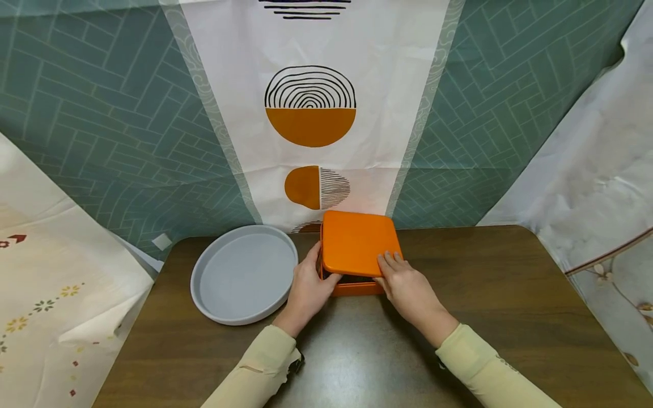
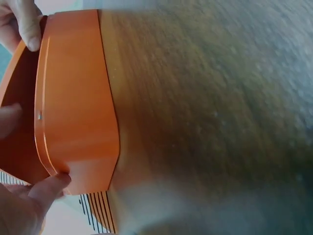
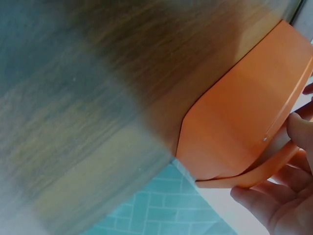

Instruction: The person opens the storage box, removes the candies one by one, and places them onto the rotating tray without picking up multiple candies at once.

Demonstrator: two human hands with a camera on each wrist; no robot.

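An orange box (image 1: 357, 289) stands toward the back of the table, its matching orange lid (image 1: 359, 241) tilted and raised at the front. Through the gap a dark interior shows. My left hand (image 1: 308, 289) grips the box at its left side, fingers along the wall and thumb by the front opening. In the left wrist view, a fingertip presses the box's corner (image 2: 61, 178). My right hand (image 1: 408, 289) pinches the lid's front right edge, fingers on top and thumb beneath, as the right wrist view of that hand (image 3: 288, 196) also shows.
A round grey tray (image 1: 245, 275) lies left of the box, close to my left hand. The brown wooden table (image 1: 500, 317) runs on to the right. Behind it hangs a patterned green and white cloth (image 1: 449, 187).
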